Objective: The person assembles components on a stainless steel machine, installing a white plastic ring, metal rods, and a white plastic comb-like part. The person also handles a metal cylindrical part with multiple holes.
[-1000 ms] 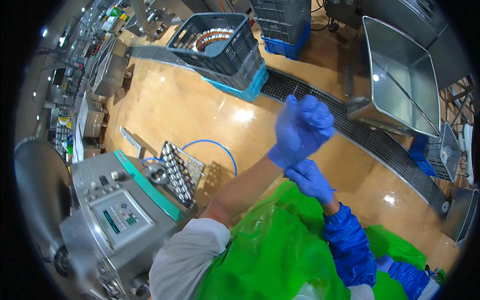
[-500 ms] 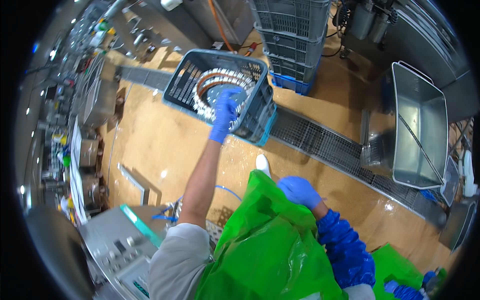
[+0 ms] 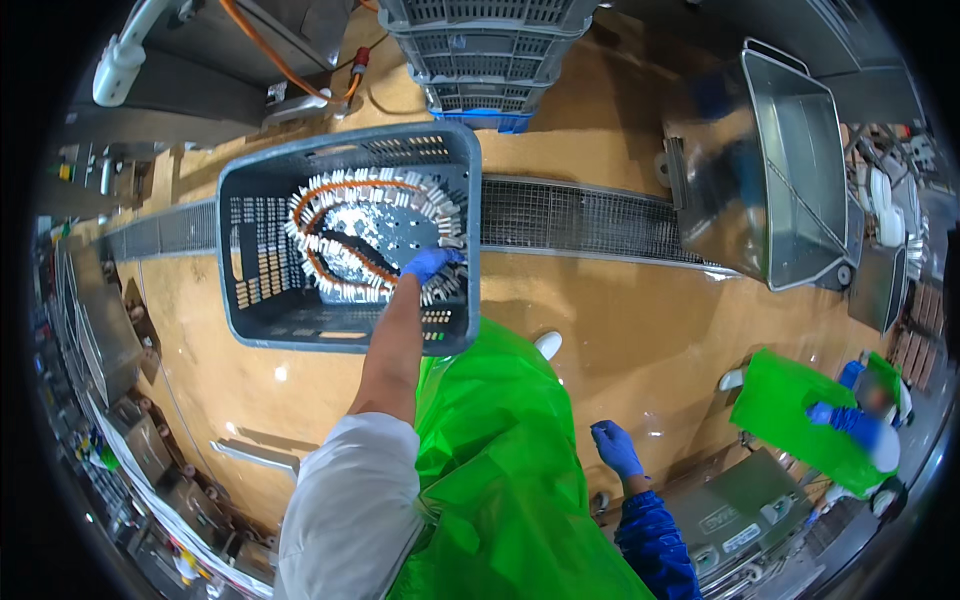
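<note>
Left hand (image 3: 430, 263), blue-gloved, reaches down into grey crate (image 3: 345, 235) on floor; fingers curl onto coiled chain of white pieces (image 3: 370, 235) at crate's right side, grip not clearly visible. Right hand (image 3: 615, 447) hangs free beside green apron (image 3: 500, 470), fingers loosely spread, empty.

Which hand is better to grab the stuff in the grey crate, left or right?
Probably the left. The left hand already reaches into the grey crate, right at the ring of white pieces. The right hand hangs low beside the green apron, well away from the crate.
</note>
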`<state>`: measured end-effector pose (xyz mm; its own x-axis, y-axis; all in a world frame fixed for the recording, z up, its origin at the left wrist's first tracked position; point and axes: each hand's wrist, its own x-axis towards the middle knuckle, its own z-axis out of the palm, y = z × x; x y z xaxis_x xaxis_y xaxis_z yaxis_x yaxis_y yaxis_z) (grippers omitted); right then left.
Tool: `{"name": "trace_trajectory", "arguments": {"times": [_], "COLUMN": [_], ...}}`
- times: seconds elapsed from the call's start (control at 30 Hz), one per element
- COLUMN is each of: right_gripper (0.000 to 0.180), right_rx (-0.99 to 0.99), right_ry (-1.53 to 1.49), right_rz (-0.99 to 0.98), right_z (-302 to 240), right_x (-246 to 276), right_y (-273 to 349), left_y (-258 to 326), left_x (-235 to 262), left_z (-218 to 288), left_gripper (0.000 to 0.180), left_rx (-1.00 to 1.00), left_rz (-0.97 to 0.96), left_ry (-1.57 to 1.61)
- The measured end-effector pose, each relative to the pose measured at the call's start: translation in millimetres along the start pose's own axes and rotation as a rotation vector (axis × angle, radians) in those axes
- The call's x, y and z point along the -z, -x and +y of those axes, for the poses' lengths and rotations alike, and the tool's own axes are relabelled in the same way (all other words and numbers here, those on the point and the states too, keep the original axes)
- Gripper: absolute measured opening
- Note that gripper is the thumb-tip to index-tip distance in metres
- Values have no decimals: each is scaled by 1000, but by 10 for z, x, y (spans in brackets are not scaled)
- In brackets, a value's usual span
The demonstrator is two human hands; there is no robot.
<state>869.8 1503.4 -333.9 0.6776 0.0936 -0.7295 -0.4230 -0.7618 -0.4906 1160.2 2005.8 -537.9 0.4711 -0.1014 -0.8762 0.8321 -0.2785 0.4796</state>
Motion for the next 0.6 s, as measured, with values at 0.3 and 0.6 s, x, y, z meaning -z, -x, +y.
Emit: {"name": "trace_trajectory", "arguments": {"times": [0.3, 0.6], "right_gripper": [37, 34], "right_rx": [-92, -174], "right_ry": [-156, -128], "right_rz": [49, 216], "right_z": [-1240, -712], "right_x": [-90, -85], "right_y": [-381, -46], "left_y": [1044, 204], "left_x": [100, 42], "left_z": [723, 281], "left_gripper": [50, 78], "left_rx": [39, 113], "left_rz": [-301, -278], "left_ry": [510, 378]}}
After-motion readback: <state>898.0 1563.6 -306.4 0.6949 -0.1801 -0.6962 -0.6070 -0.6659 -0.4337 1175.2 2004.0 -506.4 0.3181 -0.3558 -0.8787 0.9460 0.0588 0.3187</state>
